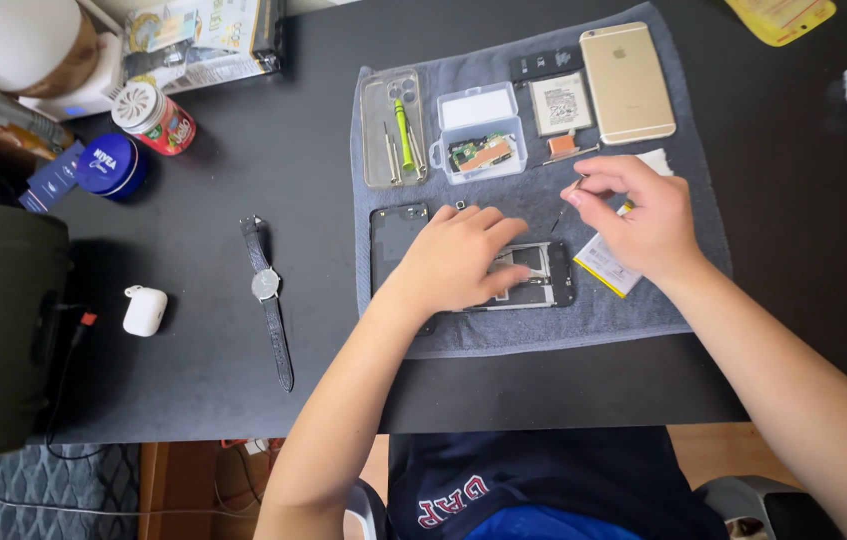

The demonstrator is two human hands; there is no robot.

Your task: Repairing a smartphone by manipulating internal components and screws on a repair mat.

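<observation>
Right now the left hand lies flat on an opened phone that rests on a grey towel on the black table. Its fingers are close together and press down on the phone's open inside. The phone sits near the front edge of the towel, and a dark back cover lies just beside it, partly under the wrist.

The right hand floats just above the towel, to the right of the phone. Its thumb and first finger pinch a thin screwdriver, and the tip points down toward the phone. A flat yellow and white battery lies under this hand.

Farther back on the towel sit a gold phone, a small clear box with a green board inside, and a clear phone case holding a green tool and some thin metal tools.

Off the towel, on the left, a watch lies stretched out. A white earbud case, a round blue tin and a red can stay well apart from the hands.
</observation>
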